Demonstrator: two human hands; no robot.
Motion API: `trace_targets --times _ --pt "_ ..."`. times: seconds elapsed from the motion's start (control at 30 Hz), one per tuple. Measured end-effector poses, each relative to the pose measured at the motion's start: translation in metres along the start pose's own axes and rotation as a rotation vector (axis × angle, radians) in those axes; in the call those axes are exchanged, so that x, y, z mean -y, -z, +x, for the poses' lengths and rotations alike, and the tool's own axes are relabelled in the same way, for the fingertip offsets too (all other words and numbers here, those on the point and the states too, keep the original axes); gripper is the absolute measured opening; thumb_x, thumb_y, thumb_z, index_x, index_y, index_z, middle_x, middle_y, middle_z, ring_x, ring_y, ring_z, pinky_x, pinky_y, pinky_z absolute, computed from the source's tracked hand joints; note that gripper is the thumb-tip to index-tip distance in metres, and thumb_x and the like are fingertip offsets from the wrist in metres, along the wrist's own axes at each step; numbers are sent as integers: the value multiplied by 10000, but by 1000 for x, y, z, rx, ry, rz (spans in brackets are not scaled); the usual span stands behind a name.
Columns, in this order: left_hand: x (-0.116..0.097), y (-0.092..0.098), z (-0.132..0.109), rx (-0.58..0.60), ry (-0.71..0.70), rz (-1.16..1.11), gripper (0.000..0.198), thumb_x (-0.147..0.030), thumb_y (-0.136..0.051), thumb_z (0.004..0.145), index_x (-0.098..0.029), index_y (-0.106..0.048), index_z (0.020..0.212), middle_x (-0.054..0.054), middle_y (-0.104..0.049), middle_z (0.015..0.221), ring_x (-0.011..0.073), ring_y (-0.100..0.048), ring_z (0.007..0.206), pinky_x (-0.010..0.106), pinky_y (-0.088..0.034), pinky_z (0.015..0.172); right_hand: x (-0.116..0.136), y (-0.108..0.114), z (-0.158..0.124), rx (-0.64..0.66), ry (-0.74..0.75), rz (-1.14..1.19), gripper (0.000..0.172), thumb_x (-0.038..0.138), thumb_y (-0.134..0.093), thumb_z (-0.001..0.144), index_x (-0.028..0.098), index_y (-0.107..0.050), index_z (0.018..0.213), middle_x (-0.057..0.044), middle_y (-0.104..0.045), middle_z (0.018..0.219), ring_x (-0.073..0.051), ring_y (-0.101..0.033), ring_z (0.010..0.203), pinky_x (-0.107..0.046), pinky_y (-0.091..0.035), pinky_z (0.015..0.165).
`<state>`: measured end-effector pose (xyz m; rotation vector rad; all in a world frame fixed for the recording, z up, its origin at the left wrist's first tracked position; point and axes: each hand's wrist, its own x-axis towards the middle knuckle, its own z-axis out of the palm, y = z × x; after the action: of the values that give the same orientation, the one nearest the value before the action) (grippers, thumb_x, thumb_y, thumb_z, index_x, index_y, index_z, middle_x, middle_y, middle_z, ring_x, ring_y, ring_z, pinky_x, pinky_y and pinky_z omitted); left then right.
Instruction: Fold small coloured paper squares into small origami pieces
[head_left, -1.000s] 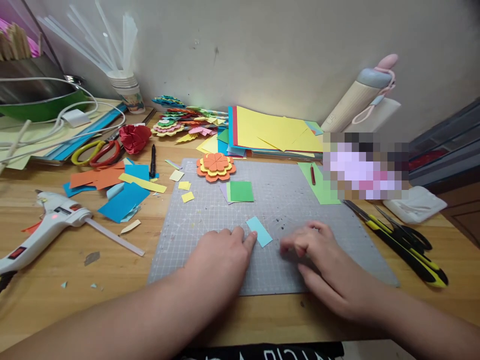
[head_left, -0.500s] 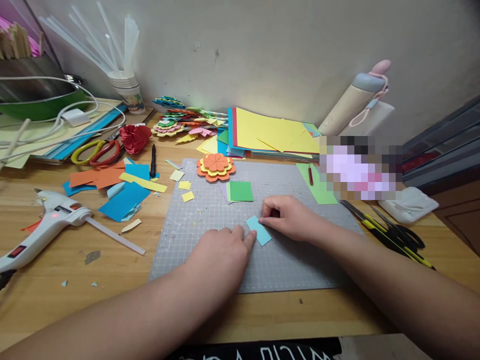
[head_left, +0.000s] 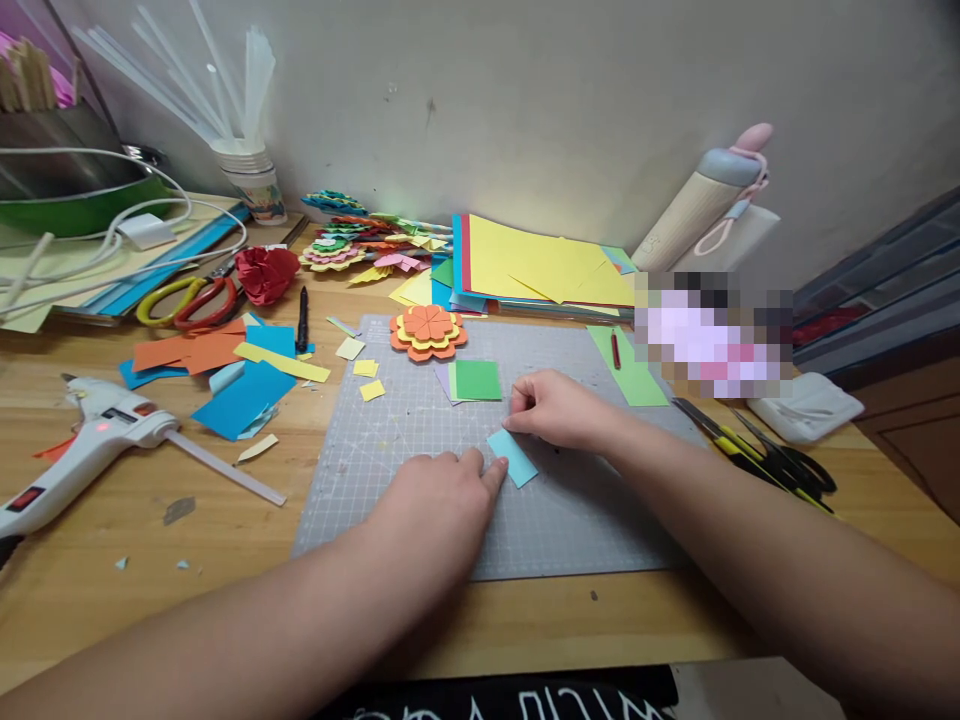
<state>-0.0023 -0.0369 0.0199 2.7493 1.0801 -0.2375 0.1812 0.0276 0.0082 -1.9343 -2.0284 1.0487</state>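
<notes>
L hand is resting knuckles-up on the cutting mat, w/ its index tip pressing the near-left edge of the blue slip. Its grip is loose & half-curled, holding nothing, only pinning. The slip is lying flat on the mat, angled, about mid-mat, just in front of the green square.

Change vs. a sec ago: R hand was sitting off to the right near the mat's front edge, clear of the slip. It's now touching the slip's far end w/ fingertips bunched together. R grip is narrow, but can't tell if it's pinching the paper or only pressing on it, since the fingers are hiding the edge. L hand & slip are sitting approx. where they were.

So both hands are now meeting on the one slip, one at each end. My read is the slip is being steadied, not lifted.

Nearby, the orange paper flower is lying at the mat's far edge. The glue gun is on the table well to the left, and the black-yellow scissors are off to the right.
</notes>
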Motion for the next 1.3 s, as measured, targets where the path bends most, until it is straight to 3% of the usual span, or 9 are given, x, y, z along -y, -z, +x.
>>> trace_targets --times 0.2,0.33,0.47,0.67,0.87,1.1,1.3 --pt "3 -1 0 -10 5 -45 431 -78 -454 794 -180 -581 1193 81 -638 822 250 -631 671 303 -412 515 -12 -8 0 -113 68 122 196 327 -641 716 201 -511 640 38 -524 561 -108 -453 502 -233 -300 462" --pt "5 2 3 -31 32 -140 324 -169 -434 841 -198 -644 1085 63 -628 788 223 -611 648 295 -415 528 -16 -9 -17 -61 121 294 244 413 -568 791 196 -493 708 47 -512 559 -94 -453 471 -224 -347 461" --pt "8 3 6 -154 70 -367 265 -221 -409 885 -196 -672 871 42 -619 809 188 -597 710 288 -428 602 -8 -9 -42 136 170 715 311 456 -573 839 179 -498 720 66 -464 519 -59 -370 411 -199 -266 409" --pt "9 3 6 -425 34 -786 195 -210 -448 871 -174 -535 700 -12 -555 667 122 -496 628 247 -380 585 6 -11 -64 367 159 1012 319 436 -592 850 169 -502 700 61 -494 534 -35 -362 375 -166 -230 353" --pt "6 3 5 -482 -67 -950 138 -192 -499 849 -176 -503 712 -37 -487 621 100 -435 572 229 -361 536 6 -18 -68 442 120 1072 379 441 -525 883 165 -504 624 57 -484 433 -35 -333 318 -158 -210 322" --pt "7 4 4 -648 -48 -972 52 -149 -552 841 -161 -564 791 -6 -555 716 103 -510 645 223 -407 565 8 -25 -72 375 115 1143 369 442 -492 894 182 -457 635 69 -489 423 -32 -292 296 -165 -176 317" --pt "7 8 6 -666 -37 -1005 83 -155 -562 842 -165 -576 760 5 -568 724 119 -532 683 246 -435 615 10 -27 -74 323 138 1053 388 496 -463 905 192 -446 664 76 -478 432 -37 -294 307 -169 -193 324"
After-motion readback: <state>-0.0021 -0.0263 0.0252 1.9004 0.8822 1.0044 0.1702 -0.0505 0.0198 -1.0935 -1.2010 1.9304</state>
